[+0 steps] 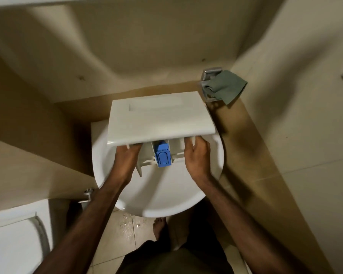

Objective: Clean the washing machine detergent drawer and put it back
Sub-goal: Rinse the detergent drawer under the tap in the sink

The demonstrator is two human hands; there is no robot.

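You stand in a small home bathroom, its walls (147, 36) faced in large beige tiles. Below you, a white ceramic washbasin (156, 194) is set against the wall, a tan ledge (246, 145) running along its right side. A green cloth (226, 87) hangs from a chrome wall fitting (206, 76) in the corner. At lower left, a white toilet (14, 244); underfoot, pale floor tiles (125, 230) spotted with water drops.
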